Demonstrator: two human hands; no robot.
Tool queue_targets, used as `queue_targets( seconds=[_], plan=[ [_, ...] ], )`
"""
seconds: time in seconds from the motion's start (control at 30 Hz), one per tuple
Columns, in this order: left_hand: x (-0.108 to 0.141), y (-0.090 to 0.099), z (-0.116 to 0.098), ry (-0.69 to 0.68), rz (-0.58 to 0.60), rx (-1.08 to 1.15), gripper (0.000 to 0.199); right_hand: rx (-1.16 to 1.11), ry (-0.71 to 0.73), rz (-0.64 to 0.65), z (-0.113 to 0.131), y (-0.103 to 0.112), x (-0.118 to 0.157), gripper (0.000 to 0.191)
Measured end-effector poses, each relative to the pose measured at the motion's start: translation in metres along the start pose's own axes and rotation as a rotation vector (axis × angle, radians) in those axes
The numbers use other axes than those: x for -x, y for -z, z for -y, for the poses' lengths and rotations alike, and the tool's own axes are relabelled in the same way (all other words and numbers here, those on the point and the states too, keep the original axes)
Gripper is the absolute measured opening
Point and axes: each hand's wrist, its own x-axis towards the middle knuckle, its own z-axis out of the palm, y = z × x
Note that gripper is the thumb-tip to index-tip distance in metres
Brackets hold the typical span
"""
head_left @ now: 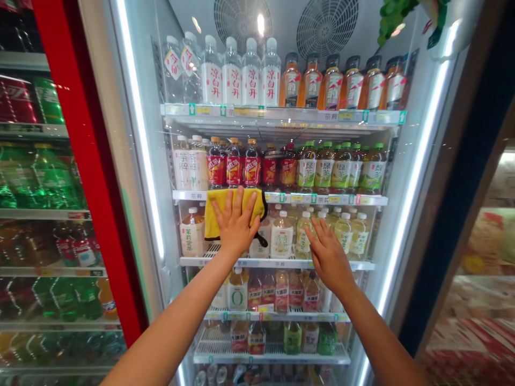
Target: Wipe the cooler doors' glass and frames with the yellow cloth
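Observation:
A yellow cloth (215, 199) with a dark edge lies flat against the glass door of a drinks cooler, at the height of the third shelf. On top of it presses my left hand (236, 222), fingers spread. My right hand (326, 249) is to the right of the cloth, apart from it, holding nothing, its fingers stretched toward the glass. Behind the hands, pale tea bottles (281, 236) stand on the third shelf. Part of that row is hidden by the cloth.
Clear and amber bottles (251, 75) fill the top shelf; red and green labelled ones (308, 169) stand below. Lit strips (140, 128) run down both sides. A red-framed cooler (86, 161) is at the left, and blurred shelves of packages (475, 321) are at the right.

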Motion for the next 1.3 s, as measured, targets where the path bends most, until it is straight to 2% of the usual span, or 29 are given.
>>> queue_targets(
  seconds=[0.07,0.13,0.2,0.3,0.37,0.43,0.5,0.6,0.67,0.73,0.8,0.87,0.93,1.0,1.07,1.17,1.23,1.3],
  plan=[
    [-0.019,-0.007,-0.024,0.103,-0.041,0.017,0.070,-0.005,-0.005,-0.013,-0.007,0.003,-0.002,0.080],
    [-0.025,-0.014,-0.046,0.065,-0.029,0.039,0.073,-0.005,0.001,-0.023,-0.012,0.004,-0.003,0.082],
    [-0.016,-0.018,-0.058,-0.119,0.029,0.053,0.073,0.001,0.013,-0.032,-0.017,0.004,-0.002,0.083],
    [0.014,-0.021,-0.055,-0.435,0.116,0.052,0.068,0.018,0.032,-0.026,-0.026,0.005,0.002,0.085],
    [0.027,-0.020,-0.045,-0.499,0.135,0.047,0.066,0.033,0.041,-0.013,-0.034,0.007,0.005,0.085],
    [0.027,-0.019,-0.038,-0.410,0.114,0.043,0.066,0.048,0.041,-0.008,-0.042,0.011,0.005,0.083],
    [0.010,-0.019,-0.041,-0.213,0.053,0.040,0.067,0.060,0.024,-0.020,-0.051,0.016,0.001,0.078],
    [-0.027,-0.024,-0.065,0.069,-0.057,0.048,0.069,0.065,-0.017,-0.055,-0.060,0.022,-0.008,0.072],
    [-0.044,-0.029,-0.087,0.094,-0.073,0.051,0.070,0.052,-0.029,-0.068,-0.064,0.024,-0.012,0.071],
    [-0.046,-0.033,-0.104,-0.029,-0.029,0.051,0.069,0.038,-0.021,-0.063,-0.066,0.026,-0.013,0.070],
    [-0.034,-0.035,-0.110,-0.250,0.040,0.052,0.069,0.041,-0.005,-0.044,-0.068,0.028,-0.010,0.069],
    [-0.015,-0.035,-0.106,-0.459,0.093,0.056,0.068,0.063,0.008,-0.019,-0.072,0.031,-0.004,0.068],
    [0.000,-0.033,-0.095,-0.544,0.112,0.056,0.067,0.091,0.012,0.003,-0.080,0.036,0.002,0.068],
    [0.002,-0.031,-0.086,-0.471,0.090,0.044,0.065,0.117,0.010,0.012,-0.089,0.042,0.007,0.070],
    [-0.011,-0.030,-0.087,-0.292,0.037,0.025,0.063,0.139,0.002,0.012,-0.099,0.046,0.009,0.071],
    [-0.047,-0.034,-0.109,-0.028,-0.025,0.030,0.064,0.156,-0.010,0.004,-0.109,0.050,0.009,0.067],
    [-0.067,-0.038,-0.130,0.013,-0.019,0.057,0.067,0.151,-0.006,-0.003,-0.113,0.050,0.010,0.066],
    [-0.072,-0.042,-0.145,-0.069,0.013,0.075,0.068,0.141,0.009,-0.006,-0.116,0.050,0.012,0.069]
  ],
)
